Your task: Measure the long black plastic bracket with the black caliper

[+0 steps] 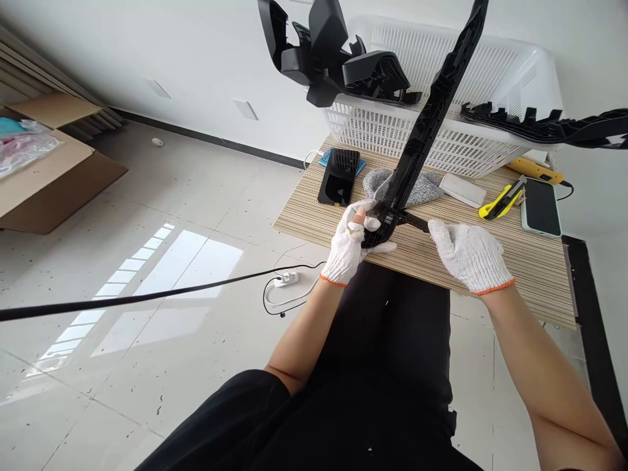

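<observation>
A long black plastic trim piece [420, 127] slants up from the table's front edge toward the top of the view. My left hand [347, 242], in a white knit glove with the thumb tip bare, is closed around its lower end. On the right, my gloved right hand [468, 254] grips a slim dark tool [413, 220], whose far end meets the trim piece near my left fingers. The tool's exact kind cannot be made out. Behind the trim's lower part lies a grey knit cloth [426, 190].
A white plastic basket [392, 121] at the back holds more black plastic parts [324, 55]. Along the wooden table [530, 281] lie a black ventilated device [339, 175], a yellow utility knife [503, 199] and a phone [540, 208]. A black cable [161, 293] crosses at left, above a power strip [286, 279].
</observation>
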`<move>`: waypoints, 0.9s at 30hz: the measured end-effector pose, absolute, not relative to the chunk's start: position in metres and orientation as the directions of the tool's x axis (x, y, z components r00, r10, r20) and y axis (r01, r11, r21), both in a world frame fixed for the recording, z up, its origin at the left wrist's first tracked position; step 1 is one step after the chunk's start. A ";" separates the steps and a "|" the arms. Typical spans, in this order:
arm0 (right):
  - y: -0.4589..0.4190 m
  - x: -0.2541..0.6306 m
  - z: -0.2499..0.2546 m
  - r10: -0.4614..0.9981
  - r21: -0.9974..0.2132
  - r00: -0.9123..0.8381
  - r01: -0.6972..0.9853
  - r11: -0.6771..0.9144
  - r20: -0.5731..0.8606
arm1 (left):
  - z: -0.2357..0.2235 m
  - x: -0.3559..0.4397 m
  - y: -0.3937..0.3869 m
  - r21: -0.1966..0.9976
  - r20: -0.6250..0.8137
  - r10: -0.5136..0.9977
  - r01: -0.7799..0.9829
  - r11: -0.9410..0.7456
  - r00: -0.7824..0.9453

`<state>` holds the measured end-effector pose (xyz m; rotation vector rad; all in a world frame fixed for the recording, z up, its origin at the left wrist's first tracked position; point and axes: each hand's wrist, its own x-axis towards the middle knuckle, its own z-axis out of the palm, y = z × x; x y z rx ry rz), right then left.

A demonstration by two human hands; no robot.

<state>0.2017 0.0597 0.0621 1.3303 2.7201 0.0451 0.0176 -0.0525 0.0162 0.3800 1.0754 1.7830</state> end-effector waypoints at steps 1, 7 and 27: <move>0.060 0.203 0.062 0.761 0.110 -0.644 0.754 0.648 -0.077 | 0.016 0.018 -0.053 0.805 -0.199 0.857 -0.578 -0.133 -0.475; 0.074 0.216 0.057 0.678 0.277 -0.733 0.664 0.695 0.056 | 0.016 0.017 -0.054 0.833 -0.209 0.853 -0.545 -0.101 -0.478; 0.068 0.200 0.074 0.852 -0.139 -0.522 0.847 0.513 -0.034 | 0.017 0.017 -0.053 0.809 -0.191 0.853 -0.570 -0.143 -0.486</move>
